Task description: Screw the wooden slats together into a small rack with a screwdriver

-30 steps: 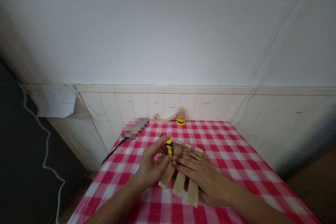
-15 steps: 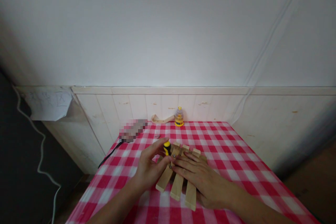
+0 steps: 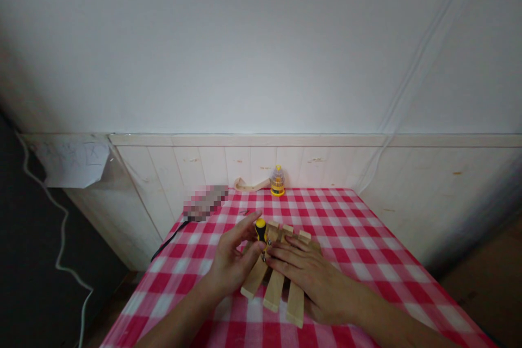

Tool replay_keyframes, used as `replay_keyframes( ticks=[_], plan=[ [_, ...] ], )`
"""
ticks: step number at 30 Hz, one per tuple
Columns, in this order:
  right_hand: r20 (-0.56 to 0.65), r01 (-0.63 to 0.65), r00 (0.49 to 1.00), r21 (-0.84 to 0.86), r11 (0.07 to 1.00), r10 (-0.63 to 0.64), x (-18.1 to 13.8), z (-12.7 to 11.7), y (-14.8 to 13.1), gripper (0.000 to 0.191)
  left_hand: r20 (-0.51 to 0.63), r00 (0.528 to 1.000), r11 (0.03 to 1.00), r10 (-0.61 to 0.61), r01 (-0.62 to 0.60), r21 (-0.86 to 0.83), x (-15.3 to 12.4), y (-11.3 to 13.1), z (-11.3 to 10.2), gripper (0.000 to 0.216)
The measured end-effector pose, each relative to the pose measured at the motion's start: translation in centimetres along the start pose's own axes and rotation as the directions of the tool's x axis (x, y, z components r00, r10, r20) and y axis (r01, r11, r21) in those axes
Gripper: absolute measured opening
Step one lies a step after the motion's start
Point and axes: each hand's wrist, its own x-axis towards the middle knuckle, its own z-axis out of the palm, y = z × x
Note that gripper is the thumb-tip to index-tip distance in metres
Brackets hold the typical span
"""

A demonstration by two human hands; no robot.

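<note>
A small screwdriver with a yellow and black handle stands upright on a wooden slatted rack. My left hand pinches its handle between thumb and fingers. My right hand lies flat on the slats, fingers stretched out, fingertips beside the screwdriver's tip. The rack rests on a table with a red and white checked cloth.
At the table's back edge stand a yellow bit holder and a curved wooden piece. A blurred dark object with a black cable lies at the back left. White panelled wall behind; a white cord hangs at left.
My view has shifted slightly. The left-hand fingers have turned a little on the screwdriver handle. The right hand stays flat on the slats.
</note>
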Motion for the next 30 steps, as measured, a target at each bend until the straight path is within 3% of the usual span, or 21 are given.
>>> replay_keyframes(
  ticks=[10,15,22,30],
  plan=[
    [-0.019,0.007,1.000,-0.011,1.000,-0.007,-0.06,0.32,0.19,0.071,0.068,0.998,1.000,-0.014,0.013,0.019,-0.13,-0.26,-0.38,0.044],
    [0.003,-0.003,1.000,-0.023,1.000,0.003,0.08,-0.13,-0.16,0.072,-0.004,1.000,1.000,0.007,-0.007,0.019,-0.10,-0.56,-0.08,0.048],
    [0.036,-0.014,0.999,-0.040,0.999,0.015,0.03,-0.32,-0.27,0.068,-0.051,0.994,0.993,-0.098,0.094,-0.075,0.21,-0.62,0.24,0.050],
    [-0.001,-0.004,1.000,-0.026,1.000,0.004,0.01,-0.12,-0.13,0.072,-0.080,0.997,1.000,-0.009,0.008,-0.019,0.13,-0.45,0.52,0.049]
  ],
)
